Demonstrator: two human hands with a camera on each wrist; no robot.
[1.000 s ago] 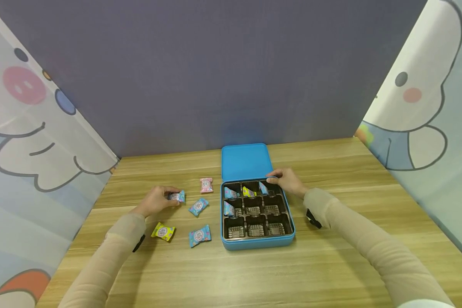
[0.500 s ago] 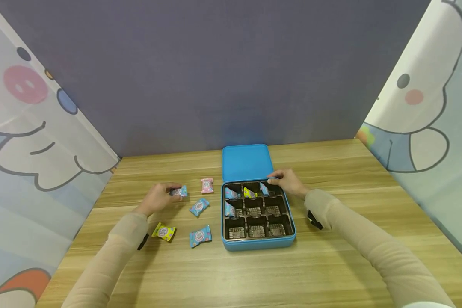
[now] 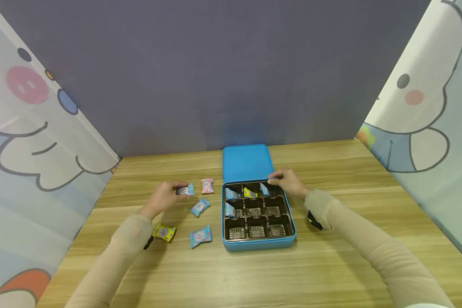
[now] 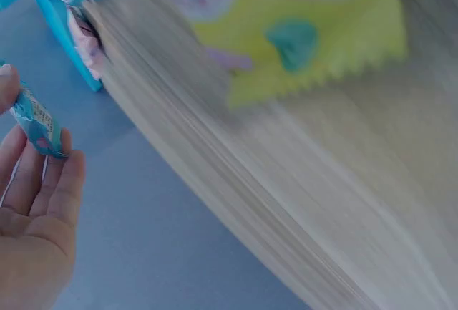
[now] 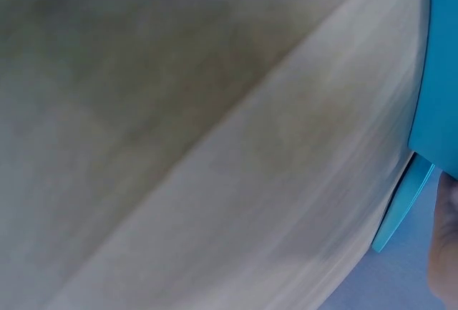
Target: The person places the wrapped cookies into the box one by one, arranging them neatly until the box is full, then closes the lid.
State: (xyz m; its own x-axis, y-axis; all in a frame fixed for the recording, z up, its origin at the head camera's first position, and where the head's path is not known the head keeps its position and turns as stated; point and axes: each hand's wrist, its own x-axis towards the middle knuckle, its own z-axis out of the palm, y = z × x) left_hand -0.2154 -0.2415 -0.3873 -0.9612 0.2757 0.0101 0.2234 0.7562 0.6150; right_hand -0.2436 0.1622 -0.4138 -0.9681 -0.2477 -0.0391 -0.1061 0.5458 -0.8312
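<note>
My left hand pinches a blue wrapped candy between thumb and fingers, left of the box. In the left wrist view the same candy shows between the thumb and the fingertips. My right hand grips the back right corner of a blue tin box, its thumb over the rim. Only part of that hand enters the right wrist view. A brown tray with compartments fills the box. Blue candies sit in the back left, back right and middle left compartments, and a yellow candy in the back middle one.
The box's lid lies folded back behind it. On the wooden table left of the box are a pink candy, a smaller blue candy, a larger blue candy and a yellow candy. A dark wall stands behind.
My left hand has moved right and slightly away from me with the blue candy, toward the pink one. My right hand stays on the box corner.
</note>
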